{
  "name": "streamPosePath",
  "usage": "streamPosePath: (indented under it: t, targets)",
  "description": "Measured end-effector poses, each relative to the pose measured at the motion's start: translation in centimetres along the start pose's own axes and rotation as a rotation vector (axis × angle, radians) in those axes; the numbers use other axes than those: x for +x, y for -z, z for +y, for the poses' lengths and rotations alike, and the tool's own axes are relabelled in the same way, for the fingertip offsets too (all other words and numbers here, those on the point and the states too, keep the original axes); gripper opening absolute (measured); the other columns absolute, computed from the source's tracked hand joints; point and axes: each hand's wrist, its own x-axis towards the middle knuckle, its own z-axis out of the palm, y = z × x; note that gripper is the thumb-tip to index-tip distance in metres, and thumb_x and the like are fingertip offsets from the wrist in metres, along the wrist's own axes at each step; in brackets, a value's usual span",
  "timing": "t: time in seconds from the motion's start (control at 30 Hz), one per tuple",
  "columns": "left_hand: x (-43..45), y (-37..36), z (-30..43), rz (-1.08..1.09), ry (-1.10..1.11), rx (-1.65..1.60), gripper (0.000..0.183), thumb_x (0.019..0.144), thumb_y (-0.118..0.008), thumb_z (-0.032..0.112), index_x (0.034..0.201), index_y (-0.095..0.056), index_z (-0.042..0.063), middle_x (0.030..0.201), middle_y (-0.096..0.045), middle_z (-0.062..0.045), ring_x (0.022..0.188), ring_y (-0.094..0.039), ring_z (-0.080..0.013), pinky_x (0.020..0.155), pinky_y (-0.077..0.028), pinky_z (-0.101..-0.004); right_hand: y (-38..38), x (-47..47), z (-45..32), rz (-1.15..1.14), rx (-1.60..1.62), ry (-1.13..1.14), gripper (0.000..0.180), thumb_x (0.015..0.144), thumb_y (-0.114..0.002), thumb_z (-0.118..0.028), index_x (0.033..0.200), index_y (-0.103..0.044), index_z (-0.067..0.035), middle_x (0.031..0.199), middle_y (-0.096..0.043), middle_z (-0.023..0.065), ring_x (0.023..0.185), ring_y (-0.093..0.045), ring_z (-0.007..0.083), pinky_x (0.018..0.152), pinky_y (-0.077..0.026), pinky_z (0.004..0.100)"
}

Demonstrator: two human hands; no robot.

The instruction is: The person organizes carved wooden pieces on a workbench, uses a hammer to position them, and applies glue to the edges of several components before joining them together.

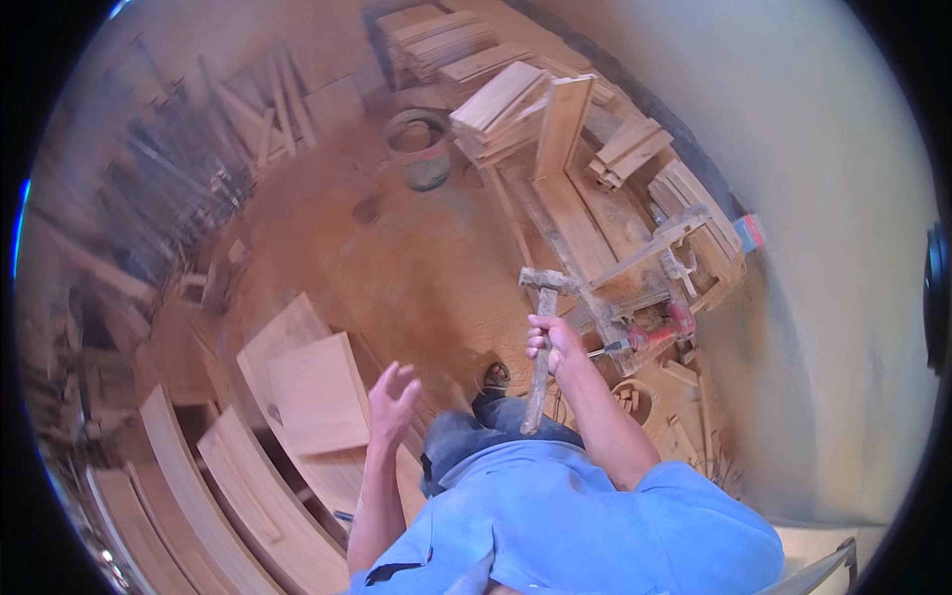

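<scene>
My right hand point(552, 343) is closed around the wooden handle of a hammer point(547, 281), whose worn head points up and away from me. Its handle end hangs over my lap. Empty and with its fingers apart, my left hand point(394, 398) is raised beside a square wooden panel point(321, 394), which lies on longer boards. Beyond the hammer, one wooden board point(567, 123) stands upright at the end of a flat board point(576, 223) on a low workbench. A red power drill point(662, 329) lies at the bench's near end, to the right of my right hand.
Stacked planks point(502, 104) and short wood pieces point(632, 152) crowd the bench along the wall. A bucket point(420, 152) stands on the dusty floor. Bar clamps point(163, 193) lean at the far left. Long boards point(260, 476) lie at the lower left. A round container point(632, 400) holds wood offcuts.
</scene>
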Motion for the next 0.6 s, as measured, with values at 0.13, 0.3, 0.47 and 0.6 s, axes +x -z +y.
streamPosePath:
  t: [0.13, 0.3, 0.47, 0.6]
  targets:
    - [13.4, -5.5, 11.1, -0.229, -0.148, 0.004, 0.073, 0.092, -0.073, 0.018, 0.151, -0.039, -0.01, 0.145, -0.057, -0.024, 0.129, -0.06, -0.0311, 0.108, -0.049, -0.0396, -3.4, 3.0, -4.0, 0.098, 0.155, 0.101, 0.02, 0.093, -0.067, -0.015, 0.084, -0.048, -0.015, 0.064, -0.048, -0.0029, 0.048, -0.044, 0.01, 0.047, -0.041, 0.0325]
    - [30.7, -17.2, 20.7, -0.56, -0.287, 0.063, 0.093, 0.086, -0.08, 0.026, 0.156, -0.029, -0.009, 0.154, -0.047, -0.026, 0.143, -0.047, -0.0332, 0.115, -0.041, -0.0426, -5.7, 9.7, -7.5, 0.197, 0.369, 0.242, 0.019, 0.091, -0.066, -0.014, 0.082, -0.05, -0.015, 0.064, -0.047, -0.003, 0.048, -0.044, 0.0114, 0.047, -0.041, 0.0332]
    - [45.3, -29.5, 21.8, -0.602, -0.7, 0.435, 0.092, 0.088, -0.079, 0.028, 0.157, -0.029, -0.006, 0.15, -0.051, -0.026, 0.132, -0.058, -0.0318, 0.102, -0.051, -0.0404, -8.2, 15.8, -10.2, 0.355, 0.487, 0.368, 0.019, 0.089, -0.066, -0.013, 0.076, -0.053, -0.013, 0.062, -0.046, -0.0006, 0.048, -0.045, 0.0146, 0.047, -0.039, 0.0349]
    - [48.3, -34.4, 25.5, -0.857, -0.516, 0.583, 0.053, 0.083, -0.079, 0.032, 0.12, -0.061, -0.001, 0.101, -0.074, -0.025, 0.097, -0.071, -0.0424, 0.083, -0.055, -0.0503, -9.7, 18.9, -12.1, 0.519, 0.723, 0.516, 0.021, 0.089, -0.064, -0.015, 0.074, -0.049, -0.017, 0.061, -0.043, -0.0025, 0.048, -0.042, 0.0139, 0.048, -0.037, 0.0349]
